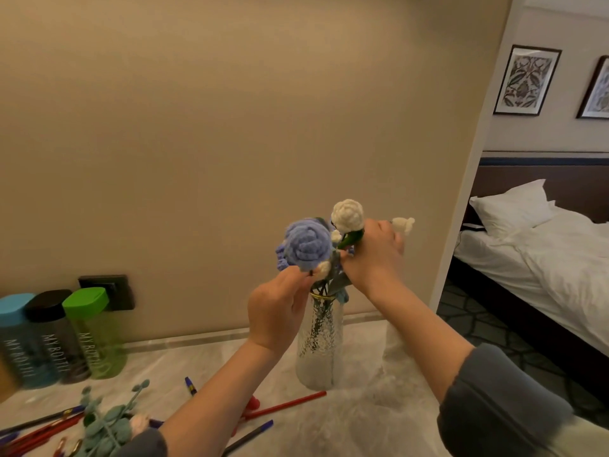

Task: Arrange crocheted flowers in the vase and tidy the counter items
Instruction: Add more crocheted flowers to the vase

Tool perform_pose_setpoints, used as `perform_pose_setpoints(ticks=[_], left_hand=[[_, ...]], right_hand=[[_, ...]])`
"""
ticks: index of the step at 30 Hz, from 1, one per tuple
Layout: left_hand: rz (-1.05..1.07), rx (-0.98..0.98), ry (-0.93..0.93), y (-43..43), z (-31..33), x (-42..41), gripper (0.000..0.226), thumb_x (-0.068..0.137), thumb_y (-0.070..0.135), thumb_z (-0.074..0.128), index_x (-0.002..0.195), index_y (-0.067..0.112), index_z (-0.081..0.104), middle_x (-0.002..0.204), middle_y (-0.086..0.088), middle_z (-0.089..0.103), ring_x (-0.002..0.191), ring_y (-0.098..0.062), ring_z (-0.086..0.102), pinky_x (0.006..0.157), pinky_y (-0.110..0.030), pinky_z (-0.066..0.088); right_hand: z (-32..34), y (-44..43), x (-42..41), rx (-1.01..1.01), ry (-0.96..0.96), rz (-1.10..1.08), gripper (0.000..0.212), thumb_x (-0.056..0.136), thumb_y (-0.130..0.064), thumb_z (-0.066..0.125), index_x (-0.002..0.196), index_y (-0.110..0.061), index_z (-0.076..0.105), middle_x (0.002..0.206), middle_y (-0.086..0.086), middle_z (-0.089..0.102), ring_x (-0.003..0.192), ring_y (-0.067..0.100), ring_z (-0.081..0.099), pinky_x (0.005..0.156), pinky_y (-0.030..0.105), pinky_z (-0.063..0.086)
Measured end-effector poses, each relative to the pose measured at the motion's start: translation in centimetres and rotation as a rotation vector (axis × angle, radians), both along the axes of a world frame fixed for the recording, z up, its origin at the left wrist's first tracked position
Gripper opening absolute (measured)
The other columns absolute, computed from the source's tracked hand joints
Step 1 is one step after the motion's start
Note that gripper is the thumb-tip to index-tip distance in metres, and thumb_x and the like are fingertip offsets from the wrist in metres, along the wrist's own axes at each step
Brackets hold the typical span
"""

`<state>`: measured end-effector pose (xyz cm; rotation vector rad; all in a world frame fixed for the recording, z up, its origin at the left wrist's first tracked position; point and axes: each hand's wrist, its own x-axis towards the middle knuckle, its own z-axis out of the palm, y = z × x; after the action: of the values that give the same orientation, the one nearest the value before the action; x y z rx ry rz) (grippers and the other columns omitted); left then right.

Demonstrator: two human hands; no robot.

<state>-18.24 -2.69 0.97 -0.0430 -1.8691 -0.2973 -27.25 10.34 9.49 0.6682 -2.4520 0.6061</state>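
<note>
A clear textured glass vase (318, 351) with a gold rim stands on the marble counter (362, 423). Crocheted flowers rise from its mouth: a large blue rose (306, 245), a cream rose (347, 215) and a small cream bud (403, 223) at the far right. My left hand (278, 310) pinches a dark stem just below the blue rose. My right hand (375, 255) grips the green stem under the cream rose. A crocheted teal leaf sprig (108, 420) with a pale bud lies on the counter at the lower left.
Three "MY BOTTLE" bottles, blue (14, 341), black (54, 334) and green (95, 331), stand against the wall at left. Several pens and pencils (286, 405) lie scattered on the counter. A dark wall socket (112, 288) sits behind the bottles. A bed (543, 245) lies beyond the counter's right edge.
</note>
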Motion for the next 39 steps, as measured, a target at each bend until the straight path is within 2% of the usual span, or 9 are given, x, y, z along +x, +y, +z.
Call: perform_pose_setpoints(ticks=[8,13,20,23,26,30,33,35,39], left_hand=[[-0.055,0.059,0.043,0.0,0.5,-1.0,0.015,0.09,0.024,0.064,0.101,0.019,0.073,0.089,0.008,0.074,0.062,-0.008,0.064,0.047,-0.022,0.046],[0.009,0.106,0.03,0.1,-0.1,-1.2,0.014,0.088,0.036,0.065,0.09,0.022,0.068,0.068,0.007,0.067,0.05,-0.009,0.057,0.042,-0.026,0.043],[0.041,0.105,0.009,-0.6,-0.4,-1.0,0.019,0.091,0.036,0.06,0.086,0.019,0.069,0.067,0.006,0.063,0.049,-0.011,0.056,0.04,-0.03,0.043],[0.056,0.144,-0.01,-0.3,-0.2,-0.9,0.025,0.09,0.039,0.057,0.084,0.018,0.069,0.062,0.008,0.061,0.047,-0.009,0.054,0.042,-0.018,0.034],[0.091,0.156,-0.047,-0.1,0.0,-0.8,0.03,0.09,0.043,0.053,0.085,0.018,0.07,0.061,0.01,0.06,0.047,-0.007,0.053,0.045,-0.014,0.025],[0.077,0.202,-0.089,0.2,0.1,-0.7,0.032,0.092,0.043,0.05,0.088,0.019,0.069,0.061,0.011,0.06,0.048,-0.007,0.054,0.044,-0.008,0.019],[0.071,0.222,-0.103,0.4,-0.1,-0.8,0.028,0.093,0.043,0.051,0.091,0.021,0.068,0.063,0.01,0.062,0.047,-0.008,0.053,0.041,-0.014,0.028],[0.034,0.26,-0.12,0.6,-0.1,-0.9,0.018,0.094,0.038,0.055,0.096,0.024,0.065,0.073,0.01,0.066,0.052,-0.006,0.053,0.043,-0.023,0.038],[0.008,0.285,-0.149,0.9,0.0,-0.5,0.01,0.095,0.028,0.058,0.101,0.023,0.065,0.094,0.014,0.068,0.059,0.002,0.05,0.048,-0.018,0.039]], right_hand=[[0.1,-0.4,0.0,0.115,-0.074,0.013,0.027,0.087,-0.029,0.058,0.108,-0.012,0.057,0.114,0.006,0.054,0.116,0.028,0.043,0.098,0.037,0.034],[-0.3,-0.1,-0.1,0.174,-0.132,0.002,0.041,0.085,-0.031,0.061,0.121,-0.015,0.05,0.123,0.007,0.05,0.122,0.027,0.04,0.099,0.037,0.032],[-1.1,0.5,-0.5,0.132,-0.204,0.092,0.051,0.076,-0.038,0.071,0.121,-0.021,0.055,0.124,0.0,0.046,0.128,0.022,0.033,0.104,0.036,0.026],[-1.1,1.2,-0.7,0.036,-0.196,0.198,0.074,0.063,-0.045,0.08,0.128,-0.029,0.05,0.128,-0.003,0.045,0.131,0.021,0.033,0.107,0.039,0.028],[-1.0,2.1,-0.1,-0.282,-0.195,0.405,0.097,0.059,-0.046,0.086,0.141,-0.034,0.035,0.131,-0.007,0.046,0.124,0.011,0.041,0.1,0.032,0.037],[-1.0,2.3,0.9,-0.529,-0.022,0.516,0.054,0.076,-0.036,0.079,0.125,-0.033,0.054,0.109,-0.013,0.061,0.101,0.003,0.058,0.082,0.023,0.05],[-1.5,2.0,0.5,-0.443,0.007,0.484,0.03,0.085,-0.032,0.072,0.114,-0.027,0.067,0.108,-0.014,0.066,0.098,0.002,0.06,0.081,0.021,0.05],[-2.4,1.6,0.0,-0.327,-0.024,0.474,0.028,0.09,-0.029,0.067,0.117,-0.023,0.068,0.117,-0.009,0.067,0.108,0.007,0.06,0.091,0.029,0.05],[-3.2,1.0,0.1,-0.256,0.053,0.451,0.041,0.087,-0.016,0.05,0.125,-0.022,0.065,0.136,0.002,0.056,0.13,0.019,0.046,0.107,0.042,0.04]])
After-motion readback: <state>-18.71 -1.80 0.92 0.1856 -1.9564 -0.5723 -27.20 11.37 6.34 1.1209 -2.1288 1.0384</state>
